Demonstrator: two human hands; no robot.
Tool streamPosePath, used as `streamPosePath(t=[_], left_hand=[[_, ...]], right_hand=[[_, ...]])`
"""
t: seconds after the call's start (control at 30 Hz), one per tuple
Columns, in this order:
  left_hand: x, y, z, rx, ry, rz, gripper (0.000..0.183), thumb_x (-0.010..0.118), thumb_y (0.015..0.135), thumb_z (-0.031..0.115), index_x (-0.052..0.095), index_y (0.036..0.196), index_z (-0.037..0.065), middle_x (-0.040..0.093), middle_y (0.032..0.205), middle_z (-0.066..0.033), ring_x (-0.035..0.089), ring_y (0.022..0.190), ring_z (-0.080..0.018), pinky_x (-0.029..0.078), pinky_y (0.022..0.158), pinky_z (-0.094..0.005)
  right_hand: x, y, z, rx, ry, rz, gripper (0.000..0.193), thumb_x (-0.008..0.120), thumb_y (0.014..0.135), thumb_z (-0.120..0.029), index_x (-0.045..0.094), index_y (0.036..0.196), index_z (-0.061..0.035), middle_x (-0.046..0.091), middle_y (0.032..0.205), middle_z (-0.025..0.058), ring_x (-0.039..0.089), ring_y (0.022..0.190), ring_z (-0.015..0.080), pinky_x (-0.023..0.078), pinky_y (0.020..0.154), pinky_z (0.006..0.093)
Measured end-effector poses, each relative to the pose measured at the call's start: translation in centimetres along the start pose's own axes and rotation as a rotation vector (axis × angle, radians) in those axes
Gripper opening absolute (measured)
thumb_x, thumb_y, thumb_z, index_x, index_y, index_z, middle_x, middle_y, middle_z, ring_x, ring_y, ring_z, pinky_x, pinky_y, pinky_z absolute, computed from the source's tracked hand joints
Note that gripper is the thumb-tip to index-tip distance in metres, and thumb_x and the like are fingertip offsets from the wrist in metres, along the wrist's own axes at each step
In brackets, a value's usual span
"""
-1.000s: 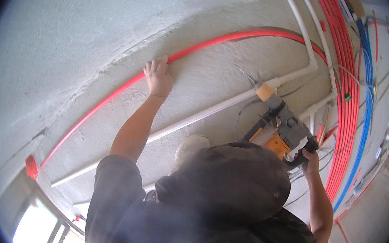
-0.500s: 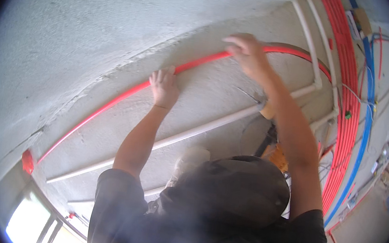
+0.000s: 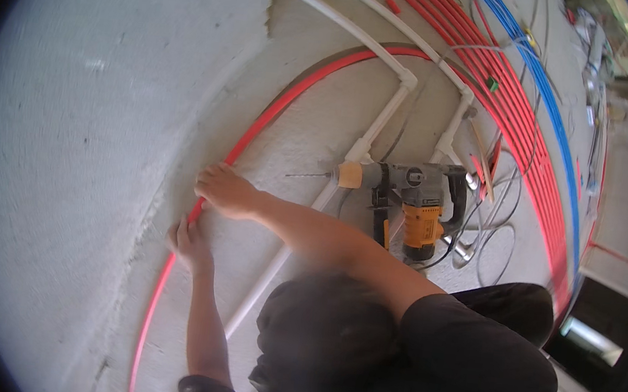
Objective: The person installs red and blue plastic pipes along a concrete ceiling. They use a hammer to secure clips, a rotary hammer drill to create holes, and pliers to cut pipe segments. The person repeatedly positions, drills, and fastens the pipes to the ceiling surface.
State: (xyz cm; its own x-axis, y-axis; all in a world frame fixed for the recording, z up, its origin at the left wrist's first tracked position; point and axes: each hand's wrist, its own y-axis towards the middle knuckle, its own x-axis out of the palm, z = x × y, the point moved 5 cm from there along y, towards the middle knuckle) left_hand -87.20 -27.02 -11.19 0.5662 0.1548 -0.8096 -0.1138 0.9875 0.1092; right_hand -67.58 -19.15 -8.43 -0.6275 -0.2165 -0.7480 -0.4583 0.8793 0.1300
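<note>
Beside the pale wall (image 3: 91, 134), on the grey concrete floor (image 3: 322, 116), lies the long red plastic pipe (image 3: 259, 124). To its right lies the grey-and-orange power drill (image 3: 424, 186). The right hand (image 3: 227, 189) curls closed around the pipe; just beside, the left hand (image 3: 192, 244) seems closed on it, fingers partly hidden.

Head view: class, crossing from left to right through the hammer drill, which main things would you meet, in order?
Grey wall → right hand → hammer drill → red pipe bundle → blue pipe bundle
</note>
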Motion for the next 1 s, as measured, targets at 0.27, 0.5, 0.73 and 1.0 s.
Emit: streamPosePath(t=[0.27,0.5,0.73,1.0], left_hand=[[-5.5,-3.9,-6.3,-0.041,0.245,-0.018,0.035,0.077,0.094,0.016,0.070,0.127,0.009,0.060,0.134,-0.0170,0.058,0.117,-0.0384,0.050,0.101,-0.0490],[-5.7,-2.5,-4.6,-0.005,0.166,0.144,0.028,0.084,0.082,0.022,0.073,0.106,0.011,0.062,0.106,-0.0074,0.055,0.105,-0.0315,0.040,0.094,-0.0474],[-6.4,-2.5,-3.5,-0.123,0.115,0.199,0.025,0.084,0.082,0.027,0.073,0.097,0.010,0.062,0.102,-0.0061,0.054,0.103,-0.0299,0.037,0.094,-0.0469],[-5.4,-1.8,-3.7,-0.156,0.245,0.248,0.020,0.076,0.088,0.031,0.068,0.081,0.015,0.062,0.096,-0.0014,0.055,0.101,-0.0300,0.037,0.088,-0.0493]], right_hand=[[1.1,-0.2,-0.1,0.083,0.063,-0.139,0.026,0.075,0.092,-0.024,0.071,0.112,-0.0079,0.070,0.108,0.0165,0.063,0.112,0.0394,0.048,0.099,0.0530],[0.3,0.3,-1.0,-0.063,0.013,0.017,0.022,0.075,0.093,-0.024,0.067,0.108,-0.0104,0.064,0.110,0.0107,0.056,0.115,0.0348,0.039,0.103,0.0535],[0.4,0.4,-2.0,-0.054,-0.050,-0.013,0.025,0.078,0.091,-0.022,0.067,0.111,-0.0114,0.066,0.114,0.0073,0.055,0.117,0.0325,0.038,0.104,0.0484],[-0.9,1.4,-3.6,-0.037,-0.012,-0.101,0.026,0.078,0.091,-0.016,0.068,0.114,-0.0076,0.066,0.120,0.0127,0.057,0.118,0.0381,0.043,0.104,0.0513]])
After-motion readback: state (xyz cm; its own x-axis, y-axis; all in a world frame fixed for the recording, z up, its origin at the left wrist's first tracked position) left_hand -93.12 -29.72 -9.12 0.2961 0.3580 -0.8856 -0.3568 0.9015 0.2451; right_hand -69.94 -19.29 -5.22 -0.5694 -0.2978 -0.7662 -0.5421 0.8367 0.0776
